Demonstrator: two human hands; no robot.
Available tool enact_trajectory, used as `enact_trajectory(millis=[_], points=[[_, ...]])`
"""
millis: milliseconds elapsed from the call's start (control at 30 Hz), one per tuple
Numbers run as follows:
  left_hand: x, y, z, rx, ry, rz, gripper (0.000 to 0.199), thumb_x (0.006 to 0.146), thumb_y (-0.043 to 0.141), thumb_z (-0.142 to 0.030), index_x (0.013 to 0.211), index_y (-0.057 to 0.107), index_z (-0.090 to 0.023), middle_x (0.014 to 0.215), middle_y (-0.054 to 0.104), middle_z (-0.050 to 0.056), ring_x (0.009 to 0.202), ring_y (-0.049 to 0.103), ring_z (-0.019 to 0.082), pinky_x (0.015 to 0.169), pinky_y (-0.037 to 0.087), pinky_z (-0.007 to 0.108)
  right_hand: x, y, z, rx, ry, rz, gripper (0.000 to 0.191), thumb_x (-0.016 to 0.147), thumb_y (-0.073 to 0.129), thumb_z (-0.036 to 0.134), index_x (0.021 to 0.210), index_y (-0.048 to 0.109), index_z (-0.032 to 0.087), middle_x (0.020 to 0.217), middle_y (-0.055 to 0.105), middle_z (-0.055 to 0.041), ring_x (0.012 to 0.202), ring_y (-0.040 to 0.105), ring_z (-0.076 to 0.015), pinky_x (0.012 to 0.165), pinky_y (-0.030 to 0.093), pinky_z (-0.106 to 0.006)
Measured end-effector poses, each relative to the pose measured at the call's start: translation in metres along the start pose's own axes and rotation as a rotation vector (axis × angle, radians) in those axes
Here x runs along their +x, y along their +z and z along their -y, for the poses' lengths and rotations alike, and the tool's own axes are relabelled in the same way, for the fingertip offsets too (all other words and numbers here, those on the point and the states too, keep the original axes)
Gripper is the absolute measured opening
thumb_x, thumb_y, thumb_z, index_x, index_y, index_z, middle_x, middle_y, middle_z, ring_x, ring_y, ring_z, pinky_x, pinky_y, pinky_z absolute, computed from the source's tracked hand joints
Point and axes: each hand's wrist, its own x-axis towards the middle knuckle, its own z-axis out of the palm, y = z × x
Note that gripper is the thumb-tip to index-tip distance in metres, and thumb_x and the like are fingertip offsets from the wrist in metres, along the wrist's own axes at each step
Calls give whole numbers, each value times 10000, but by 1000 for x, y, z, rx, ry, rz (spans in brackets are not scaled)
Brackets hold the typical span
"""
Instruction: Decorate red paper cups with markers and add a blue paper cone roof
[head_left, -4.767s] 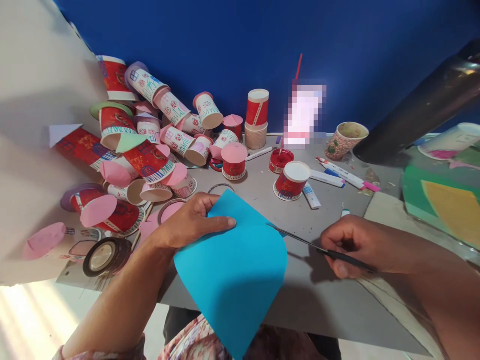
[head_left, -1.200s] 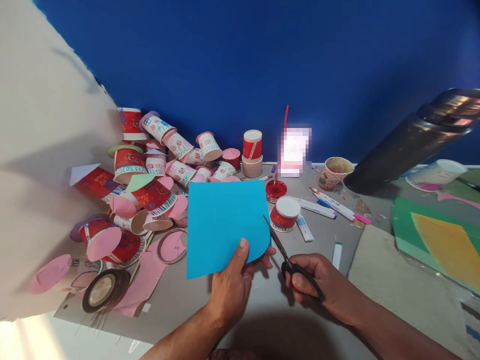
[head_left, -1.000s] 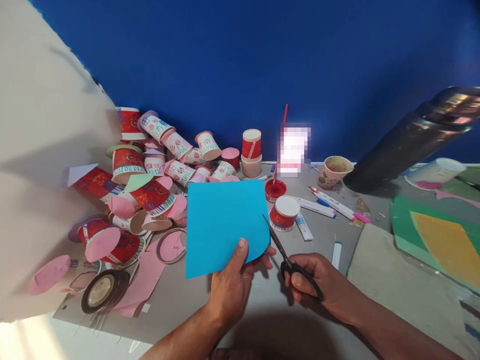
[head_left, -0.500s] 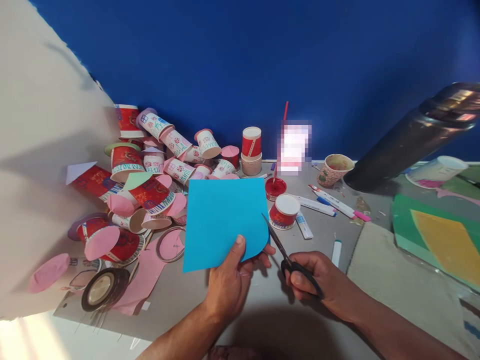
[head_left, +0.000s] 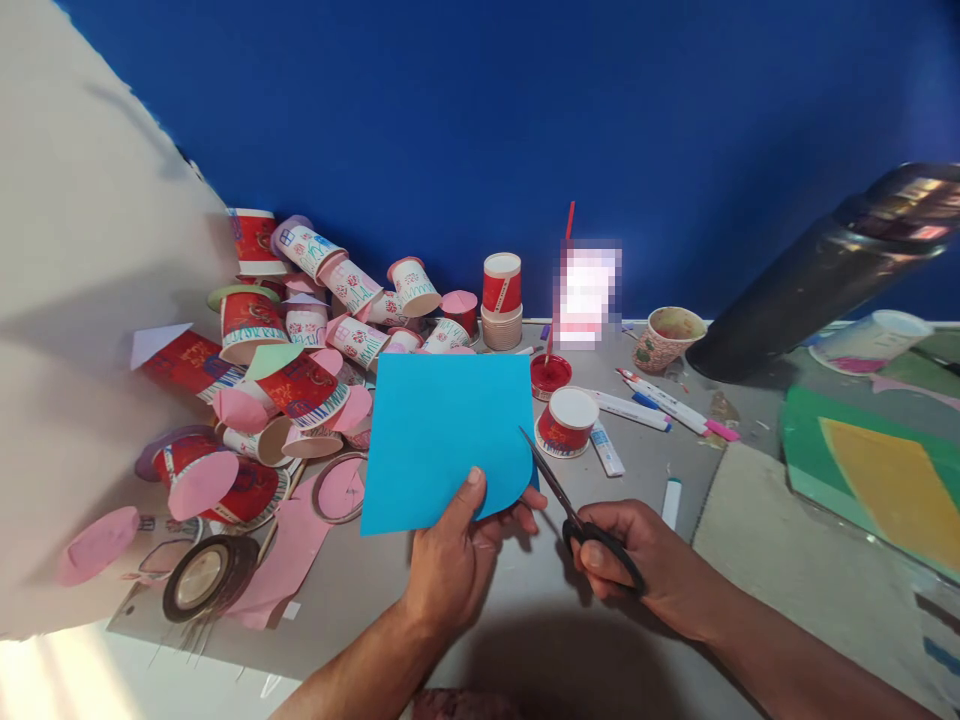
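Observation:
A sheet of bright blue paper is held up over the table by my left hand, thumb on its face and fingers behind. Its lower right corner is cut into a curve. My right hand is closed round the black handles of a pair of scissors. The blades point up and left, with their tips at the paper's right edge. Just beyond the scissors stands a short red paper cup with its white base upward.
Decorated paper cups lie heaped on the left, with a roll of tape and pink paper in front. Behind are red paint and a stack of cups. Markers, a dark bottle and green paper are rightward.
My left hand has shifted slightly left, tilting the blue sheet a little clockwise. The scissors stay nearly in place beside its right edge.

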Motion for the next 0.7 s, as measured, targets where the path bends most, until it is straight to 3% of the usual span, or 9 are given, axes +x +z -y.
enact_trajectory(millis=[700], points=[[2,-5,-6,-9,-34,-2,347,822,764,-432,874,739,-89,754,777,139,601,679,220,638,546,339,-1,-1,3,-36,10,-1,698,596,821,842,643,591,185,520,586,5,508,458,-102,539,283,-265]])
